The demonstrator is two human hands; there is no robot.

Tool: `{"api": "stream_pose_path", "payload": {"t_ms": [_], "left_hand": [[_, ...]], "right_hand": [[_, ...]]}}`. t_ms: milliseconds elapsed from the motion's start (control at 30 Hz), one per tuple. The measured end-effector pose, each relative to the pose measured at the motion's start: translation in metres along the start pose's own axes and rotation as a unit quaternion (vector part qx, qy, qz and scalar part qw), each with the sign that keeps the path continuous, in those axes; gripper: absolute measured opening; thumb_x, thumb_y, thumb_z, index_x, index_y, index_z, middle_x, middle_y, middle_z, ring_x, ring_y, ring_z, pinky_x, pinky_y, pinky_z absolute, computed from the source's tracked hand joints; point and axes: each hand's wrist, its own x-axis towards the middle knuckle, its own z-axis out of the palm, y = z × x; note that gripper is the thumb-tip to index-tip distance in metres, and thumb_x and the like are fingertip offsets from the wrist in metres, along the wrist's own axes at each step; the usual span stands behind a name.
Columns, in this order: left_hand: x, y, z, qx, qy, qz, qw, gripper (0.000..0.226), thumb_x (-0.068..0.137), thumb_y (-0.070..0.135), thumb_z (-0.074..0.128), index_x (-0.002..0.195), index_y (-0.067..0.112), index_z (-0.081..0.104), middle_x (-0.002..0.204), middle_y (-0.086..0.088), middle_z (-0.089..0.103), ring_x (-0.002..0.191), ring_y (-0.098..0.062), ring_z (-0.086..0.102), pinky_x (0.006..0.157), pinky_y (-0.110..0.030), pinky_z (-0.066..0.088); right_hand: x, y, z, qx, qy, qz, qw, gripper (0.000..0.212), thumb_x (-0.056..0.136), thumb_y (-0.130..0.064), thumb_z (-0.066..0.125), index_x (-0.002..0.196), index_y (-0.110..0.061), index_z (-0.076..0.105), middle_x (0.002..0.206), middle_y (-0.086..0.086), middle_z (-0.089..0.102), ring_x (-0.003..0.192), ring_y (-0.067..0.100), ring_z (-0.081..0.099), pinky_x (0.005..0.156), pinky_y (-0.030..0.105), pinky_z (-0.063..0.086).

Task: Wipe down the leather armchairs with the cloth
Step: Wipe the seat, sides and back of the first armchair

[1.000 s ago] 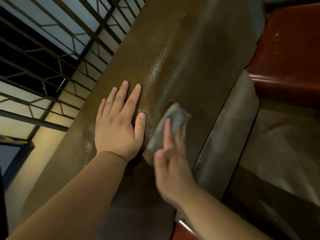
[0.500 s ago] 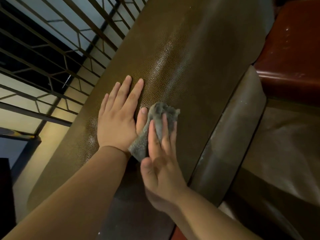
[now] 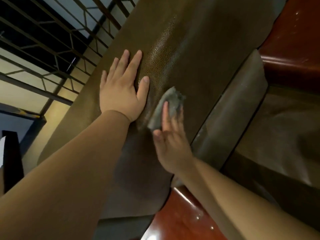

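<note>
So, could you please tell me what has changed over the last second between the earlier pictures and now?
The right hand swept the grey cloth across the olive leather armchair back: half a second ago it was up against the left thumb, and now it has slid back to the right, apart from it. Its straight fingers press the cloth as before. The left hand stayed flat on the leather.

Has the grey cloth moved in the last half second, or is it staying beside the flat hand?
Yes. The cloth has slid away from the left hand, which lies flat on the armchair back, towards the seat side, opening a gap.
</note>
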Motion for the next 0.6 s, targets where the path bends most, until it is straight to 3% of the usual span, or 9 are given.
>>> {"api": "stream_pose_path", "payload": {"t_ms": [67, 167, 200, 267, 333, 400, 500, 600], "left_hand": [[-0.015, -0.006, -0.01, -0.016, -0.028, 0.005, 0.999, 0.06, 0.109, 0.056, 0.026, 0.167, 0.043, 0.015, 0.176, 0.007, 0.014, 0.163, -0.02, 0.01, 0.132, -0.047, 0.011], [-0.063, -0.038, -0.029, -0.016, -0.073, 0.008, 0.997, 0.057, 0.112, 0.051, 0.026, 0.167, 0.043, 0.012, 0.176, 0.011, 0.009, 0.162, -0.01, 0.004, 0.131, -0.034, 0.006], [-0.08, -0.051, -0.034, -0.021, -0.075, 0.009, 0.997, 0.057, 0.112, 0.05, 0.025, 0.167, 0.042, 0.013, 0.176, 0.011, 0.01, 0.162, -0.009, 0.003, 0.13, -0.031, 0.005], [-0.105, -0.071, -0.036, -0.021, -0.071, 0.018, 0.997, 0.058, 0.111, 0.049, 0.025, 0.168, 0.037, 0.017, 0.176, 0.009, 0.013, 0.162, -0.01, 0.005, 0.13, -0.03, 0.003], [-0.114, -0.08, -0.03, -0.006, -0.058, 0.027, 0.998, 0.06, 0.11, 0.047, 0.025, 0.168, 0.032, 0.021, 0.176, 0.005, 0.015, 0.162, -0.015, 0.008, 0.131, -0.036, 0.006], [-0.115, -0.079, -0.023, 0.01, -0.029, 0.026, 0.999, 0.06, 0.109, 0.045, 0.026, 0.168, 0.029, 0.024, 0.175, 0.003, 0.018, 0.162, -0.021, 0.013, 0.131, -0.045, 0.012], [-0.115, -0.079, -0.013, 0.003, 0.01, 0.031, 0.999, 0.06, 0.109, 0.043, 0.027, 0.167, 0.028, 0.028, 0.174, 0.001, 0.024, 0.161, -0.024, 0.019, 0.13, -0.052, 0.018], [-0.116, -0.083, -0.007, -0.005, 0.031, 0.034, 0.999, 0.06, 0.109, 0.044, 0.027, 0.167, 0.03, 0.028, 0.174, 0.002, 0.024, 0.161, -0.023, 0.019, 0.129, -0.053, 0.018]], "right_hand": [[-0.003, 0.037, -0.012, -0.004, -0.016, 0.139, 0.99, 0.088, 0.099, -0.073, -0.003, 0.164, -0.014, 0.001, 0.171, 0.02, 0.005, 0.16, 0.033, -0.002, 0.13, 0.05, -0.002], [0.001, 0.047, -0.024, 0.074, -0.034, 0.303, 0.949, 0.095, 0.095, -0.076, 0.003, 0.166, -0.013, -0.005, 0.173, 0.016, -0.006, 0.16, 0.034, -0.008, 0.128, 0.055, 0.0], [0.005, 0.026, -0.025, 0.101, -0.041, 0.293, 0.95, 0.095, 0.095, -0.075, 0.001, 0.166, -0.013, -0.007, 0.173, 0.014, -0.01, 0.159, 0.034, -0.013, 0.128, 0.056, -0.002], [0.009, -0.032, -0.022, 0.099, -0.053, 0.152, 0.982, 0.095, 0.095, -0.073, -0.007, 0.166, -0.01, -0.003, 0.173, 0.014, -0.011, 0.157, 0.039, -0.02, 0.128, 0.055, -0.008], [0.002, -0.075, -0.019, 0.073, -0.084, 0.012, 0.994, 0.09, 0.096, -0.072, -0.007, 0.167, -0.016, -0.002, 0.174, 0.007, -0.014, 0.155, 0.038, -0.027, 0.127, 0.052, -0.011], [-0.004, -0.069, -0.006, 0.023, -0.074, -0.036, 0.996, 0.083, 0.099, -0.069, -0.004, 0.167, -0.021, -0.004, 0.174, 0.004, -0.016, 0.156, 0.037, -0.026, 0.128, 0.054, -0.007], [-0.011, -0.008, 0.017, 0.016, 0.026, 0.072, 0.997, 0.083, 0.103, -0.068, 0.004, 0.166, -0.014, -0.002, 0.174, 0.015, -0.006, 0.158, 0.041, -0.013, 0.127, 0.062, 0.006], [-0.019, 0.02, 0.023, 0.08, 0.053, 0.257, 0.962, 0.097, 0.09, -0.085, -0.003, 0.166, -0.026, -0.012, 0.174, 0.006, -0.014, 0.159, 0.03, -0.017, 0.127, 0.06, 0.003]]}}
